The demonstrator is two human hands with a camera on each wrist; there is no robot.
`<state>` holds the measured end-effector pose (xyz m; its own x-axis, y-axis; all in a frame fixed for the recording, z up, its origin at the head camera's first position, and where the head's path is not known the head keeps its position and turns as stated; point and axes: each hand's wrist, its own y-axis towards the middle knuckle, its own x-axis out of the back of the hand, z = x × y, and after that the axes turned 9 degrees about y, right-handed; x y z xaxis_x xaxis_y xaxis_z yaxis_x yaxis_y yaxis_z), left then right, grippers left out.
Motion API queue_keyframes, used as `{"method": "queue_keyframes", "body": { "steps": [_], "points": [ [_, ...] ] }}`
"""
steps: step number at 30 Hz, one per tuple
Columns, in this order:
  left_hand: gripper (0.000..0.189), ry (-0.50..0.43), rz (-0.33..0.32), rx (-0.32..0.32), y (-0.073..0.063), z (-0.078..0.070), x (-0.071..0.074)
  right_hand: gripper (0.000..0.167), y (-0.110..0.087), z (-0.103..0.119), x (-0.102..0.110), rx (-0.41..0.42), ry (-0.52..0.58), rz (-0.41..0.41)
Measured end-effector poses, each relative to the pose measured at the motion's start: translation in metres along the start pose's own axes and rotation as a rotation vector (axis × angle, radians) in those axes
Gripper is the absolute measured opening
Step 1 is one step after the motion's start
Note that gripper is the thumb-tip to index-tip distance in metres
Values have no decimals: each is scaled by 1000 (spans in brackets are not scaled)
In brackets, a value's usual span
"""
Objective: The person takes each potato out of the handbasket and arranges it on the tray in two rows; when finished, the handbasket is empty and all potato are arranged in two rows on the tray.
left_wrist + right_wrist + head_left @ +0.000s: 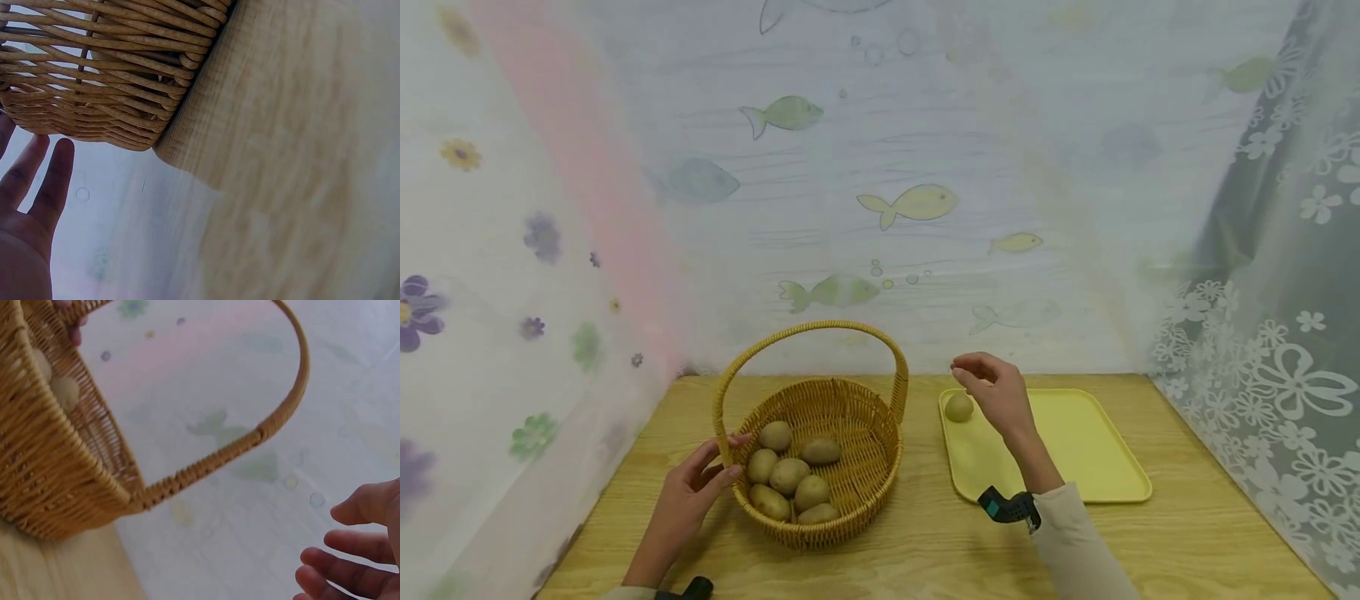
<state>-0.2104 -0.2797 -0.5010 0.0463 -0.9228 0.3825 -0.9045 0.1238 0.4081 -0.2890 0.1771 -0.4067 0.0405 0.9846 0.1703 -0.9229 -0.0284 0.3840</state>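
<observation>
Woodgrain tabletop (917,542) beneath basket (827,533) and tray (1093,450), fish-print sheeting (820,217) behind.

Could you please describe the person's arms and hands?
The left hand and right hand are bare. The right sleeve is cream, with a black wrist device beside it bearing a teal patch; on the left, only a pale cuff and part of another black device show.

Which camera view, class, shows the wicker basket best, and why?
The head view: it shows the whole wicker basket, with its arched handle and the potatoes inside. The right wrist view cuts off one side and part of the handle; the left wrist view shows only some weave.
</observation>
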Motion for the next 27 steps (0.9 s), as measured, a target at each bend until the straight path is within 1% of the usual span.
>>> {"method": "queue_keyframes", "body": {
  "steps": [5,9,12,16,20,25,27],
  "points": [
    [32,-7,-6,-2,-1,1,1,19,-6,25,-9,84,13,24],
    [33,-4,-7,-3,-1,0,1,13,-10,36,-15,153,44,56],
    [33,3,0,-4,-1,-3,1,12,-12,39,-19,216,75,105],
    [34,4,4,1,0,-5,0,15,-15,43,-27,278,95,198],
    [34,8,1,0,0,-4,1,16,-15,44,-44,278,89,268],
    [33,-4,3,-15,0,-1,2,13,-14,45,-63,250,101,317],
    [33,-8,4,-20,0,-1,1,13,-12,45,-70,252,121,339]
  ]
}}
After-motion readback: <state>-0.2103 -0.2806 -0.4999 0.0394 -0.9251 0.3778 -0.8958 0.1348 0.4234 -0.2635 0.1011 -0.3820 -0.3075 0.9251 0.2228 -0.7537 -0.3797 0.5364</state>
